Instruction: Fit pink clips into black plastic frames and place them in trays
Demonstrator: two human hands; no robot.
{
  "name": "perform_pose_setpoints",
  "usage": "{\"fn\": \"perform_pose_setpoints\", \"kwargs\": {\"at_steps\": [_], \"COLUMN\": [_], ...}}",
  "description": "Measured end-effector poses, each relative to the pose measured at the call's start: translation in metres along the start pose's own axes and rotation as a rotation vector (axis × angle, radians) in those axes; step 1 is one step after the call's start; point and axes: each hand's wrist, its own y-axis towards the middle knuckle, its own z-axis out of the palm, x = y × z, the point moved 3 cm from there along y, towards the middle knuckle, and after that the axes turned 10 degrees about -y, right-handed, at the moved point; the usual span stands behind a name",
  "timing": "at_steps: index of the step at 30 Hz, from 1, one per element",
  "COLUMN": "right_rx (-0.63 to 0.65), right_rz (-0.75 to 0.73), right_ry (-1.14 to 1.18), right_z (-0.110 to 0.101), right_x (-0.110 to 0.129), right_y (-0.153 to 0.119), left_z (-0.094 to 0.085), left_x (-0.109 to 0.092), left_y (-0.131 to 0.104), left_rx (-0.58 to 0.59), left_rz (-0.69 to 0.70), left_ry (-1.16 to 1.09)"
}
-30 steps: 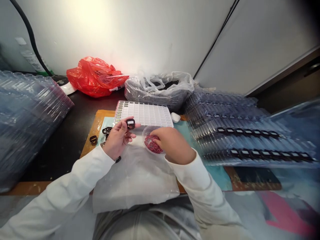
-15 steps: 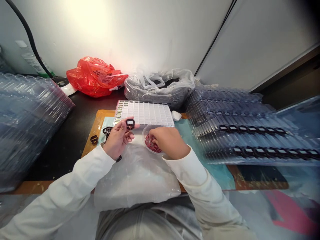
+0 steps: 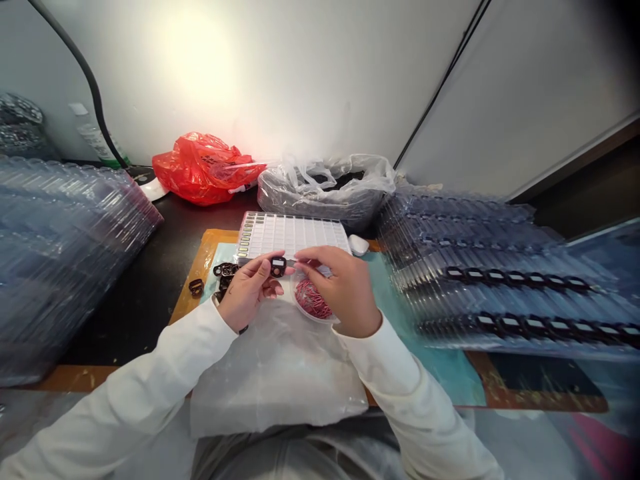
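Note:
My left hand (image 3: 250, 288) pinches a small black finger counter (image 3: 278, 267) with a pale little screen and a round button, face up. Close on its right, my right hand (image 3: 345, 283) has thumb and forefinger pressed together at the counter's edge; whatever lies between the tips is too small to make out. Below that hand stands a round clear tub (image 3: 313, 300) of thin red pieces, partly covered by it. Several black housings (image 3: 226, 270) lie beside my left wrist, and a single black housing (image 3: 196, 287) sits farther left.
Behind my hands is a white gridded tray (image 3: 295, 233) with small parts along its left side. Clear plastic trays are stacked at left (image 3: 65, 253) and right (image 3: 425, 267), the right ones holding black counters. A red bag (image 3: 205, 170) and a clear bag (image 3: 325, 193) stand behind.
My right hand has risen out of the tub and come over to the counter, fingertips together. My left hand still holds the counter. The view has shifted slightly.

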Motion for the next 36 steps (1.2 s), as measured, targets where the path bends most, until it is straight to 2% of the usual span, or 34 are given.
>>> {"fn": "perform_pose_setpoints", "kwargs": {"at_steps": [4,9,25,36], "right_rx": [-0.022,-0.034,-0.086,-0.154], "right_rz": [-0.091,-0.104,-0.083,-0.161], "right_ry": [0.024,-0.052,-0.142,-0.254], "right_z": [0.009,0.015,0.013,0.01], "right_x": [0.008,0.01,0.014,0.017], "right_y": [-0.004,-0.007,-0.011,-0.012], "left_z": [0.002,0.0,-0.001,-0.002], "left_x": [0.001,0.001,0.001,0.003], "left_y": [-0.002,-0.002,-0.001,-0.002], "left_rx": [0.0,-0.005,0.008,0.039], "left_rz": [0.01,0.047,0.081,0.046], "left_ry": [0.054,0.103,0.1,0.147]}}
